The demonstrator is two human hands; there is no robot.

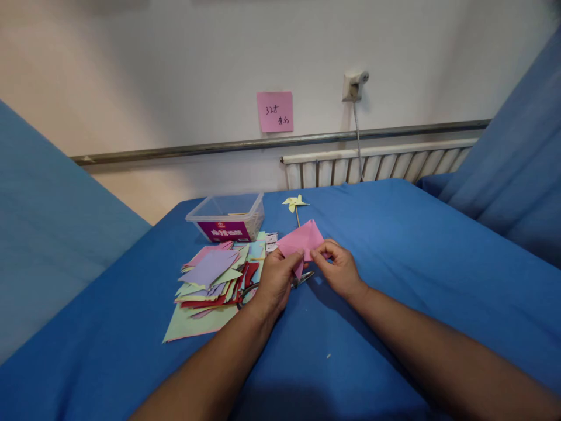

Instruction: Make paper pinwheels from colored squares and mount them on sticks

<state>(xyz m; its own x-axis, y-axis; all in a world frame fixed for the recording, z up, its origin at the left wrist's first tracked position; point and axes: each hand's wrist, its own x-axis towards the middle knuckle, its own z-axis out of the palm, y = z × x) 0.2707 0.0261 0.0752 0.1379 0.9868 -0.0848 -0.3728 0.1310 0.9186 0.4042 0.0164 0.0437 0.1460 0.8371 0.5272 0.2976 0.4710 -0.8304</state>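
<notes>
Both my hands hold a pink paper sheet (302, 238) just above the blue-covered surface (394, 245). My left hand (276, 280) pinches its near left edge with closed fingers. My right hand (337, 269) pinches the near right edge, its fingers curled. The sheet is partly folded and tilts up away from me. Under my hands lie scissors (302, 279), mostly hidden.
A pile of coloured paper squares (214, 280) lies to the left of my hands. Behind it stands a clear plastic box (228, 217) with a purple label. A yellow paper pinwheel (295, 203) on a stick lies farther back. A radiator (377, 164) lines the wall.
</notes>
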